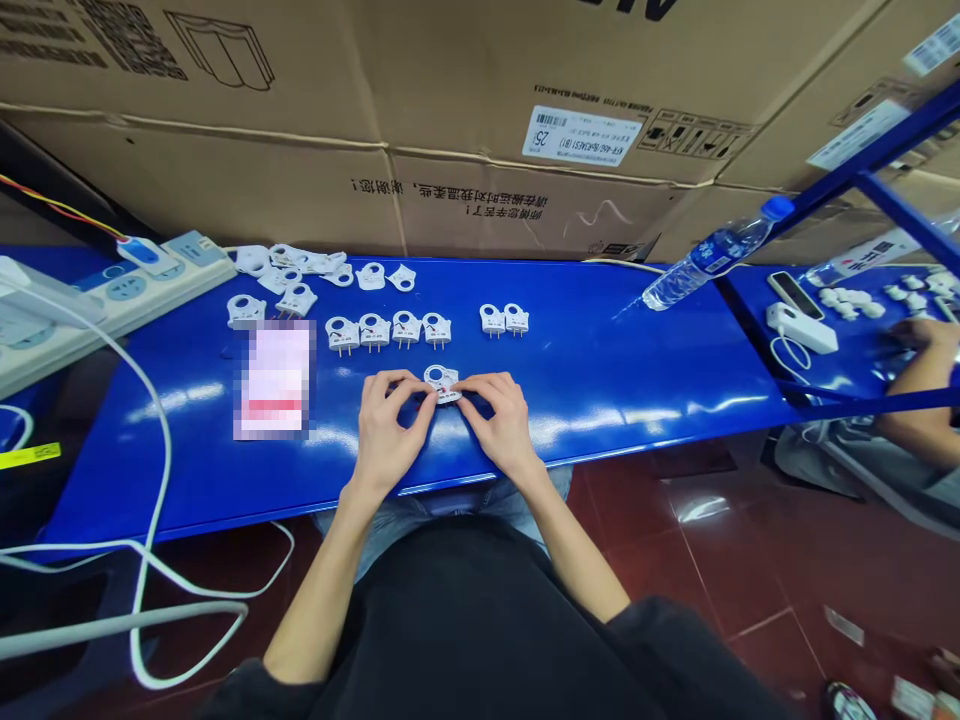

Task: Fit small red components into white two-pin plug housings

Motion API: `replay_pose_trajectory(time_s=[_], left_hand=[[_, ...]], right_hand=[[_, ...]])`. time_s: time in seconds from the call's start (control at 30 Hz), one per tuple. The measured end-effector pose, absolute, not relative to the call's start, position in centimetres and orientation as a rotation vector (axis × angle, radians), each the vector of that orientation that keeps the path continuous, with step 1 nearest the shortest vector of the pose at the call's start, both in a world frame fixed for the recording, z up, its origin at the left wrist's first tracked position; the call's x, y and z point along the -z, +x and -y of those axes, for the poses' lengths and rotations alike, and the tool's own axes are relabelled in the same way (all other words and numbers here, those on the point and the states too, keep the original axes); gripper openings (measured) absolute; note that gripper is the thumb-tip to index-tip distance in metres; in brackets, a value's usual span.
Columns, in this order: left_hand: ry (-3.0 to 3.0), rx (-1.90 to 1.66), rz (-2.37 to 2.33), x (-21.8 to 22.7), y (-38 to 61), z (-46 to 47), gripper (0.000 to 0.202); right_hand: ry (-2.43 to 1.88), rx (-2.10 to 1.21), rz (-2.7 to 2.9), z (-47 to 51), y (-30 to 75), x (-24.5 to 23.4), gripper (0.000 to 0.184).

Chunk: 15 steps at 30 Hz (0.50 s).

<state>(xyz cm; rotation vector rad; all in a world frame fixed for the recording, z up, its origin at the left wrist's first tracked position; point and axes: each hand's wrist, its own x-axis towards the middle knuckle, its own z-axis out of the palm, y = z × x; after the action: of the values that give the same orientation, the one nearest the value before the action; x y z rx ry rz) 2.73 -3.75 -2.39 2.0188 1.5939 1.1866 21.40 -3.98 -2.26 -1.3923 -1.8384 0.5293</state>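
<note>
Both hands pinch one white plug (442, 383): my left hand (388, 425) and right hand (500, 420) hold it low over the blue surface (600, 380). Behind it I count four plugs in a row (388, 331), then two more (504, 319). One water bottle (709, 255) lies far right.

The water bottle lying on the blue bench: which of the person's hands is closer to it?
The right hand. The water bottle lies up and to its right, well apart. The left hand is farther away, on the other side of the small white plug that both hands hold.
</note>
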Motion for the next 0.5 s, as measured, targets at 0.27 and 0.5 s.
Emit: replay_pose_trajectory(time_s=[0.27, 0.5], left_hand=[[2.001, -1.201, -1.628, 2.28, 2.7, 3.78, 0.014], [2.014, -1.219, -1.593, 2.49, 2.7, 3.73, 0.012]], right_hand=[[-1.396, -0.558, 1.838, 3.83, 21.45, 2.53, 0.014], [-1.386, -0.558, 1.816, 3.85, 21.41, 2.36, 0.014]])
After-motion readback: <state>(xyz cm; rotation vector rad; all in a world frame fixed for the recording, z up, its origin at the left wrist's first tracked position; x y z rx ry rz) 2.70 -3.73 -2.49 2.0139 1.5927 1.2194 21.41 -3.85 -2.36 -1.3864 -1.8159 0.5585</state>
